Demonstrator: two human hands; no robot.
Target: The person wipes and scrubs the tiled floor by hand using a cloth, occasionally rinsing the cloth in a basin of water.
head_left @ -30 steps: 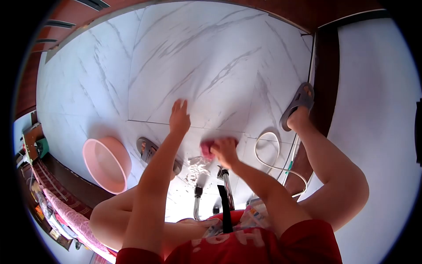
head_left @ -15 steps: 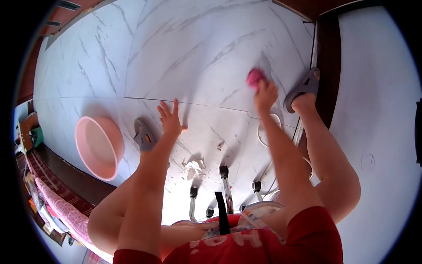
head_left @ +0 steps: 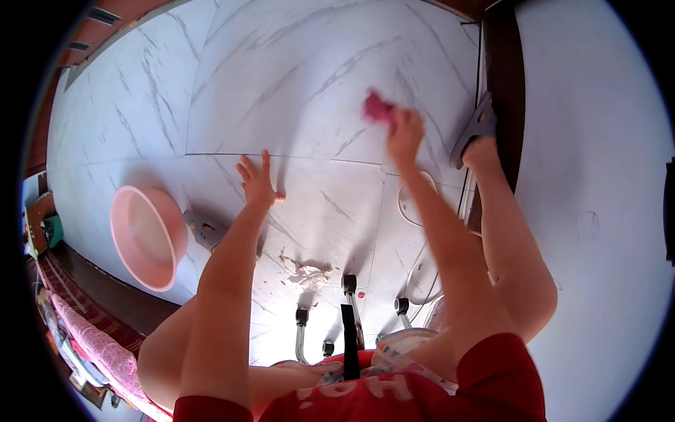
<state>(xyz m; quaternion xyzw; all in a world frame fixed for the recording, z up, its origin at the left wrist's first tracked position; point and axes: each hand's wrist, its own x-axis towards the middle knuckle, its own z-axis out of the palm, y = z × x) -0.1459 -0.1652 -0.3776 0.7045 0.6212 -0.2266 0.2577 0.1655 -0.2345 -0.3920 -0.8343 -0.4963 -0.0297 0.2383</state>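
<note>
My right hand (head_left: 406, 135) is closed around a crumpled pink cloth (head_left: 379, 107), held low at the marbled floor and slightly blurred. Whether the cloth touches the tiles is hard to tell. My left hand (head_left: 257, 184) rests on the floor (head_left: 281, 112) near a tile seam, fingers spread and nothing in them. To its left stands a pink basin (head_left: 150, 239); what it contains is not clear. Between my arms lies a pale crumpled scrap (head_left: 309, 275) with bits of dirt around it.
Chair legs with casters (head_left: 349, 283) stand close in front of my body. A white cable (head_left: 406, 209) loops beside my right forearm. Grey slippers (head_left: 475, 131) are on my feet. A wall with a dark baseboard (head_left: 505, 91) runs along the right; a pink-covered bed (head_left: 91, 334) is at lower left.
My right hand has swept the pink cloth leftward and slightly farther away. The left foot has turned outward toward the basin. My left hand stays spread on the floor as the view shifts slightly.
</note>
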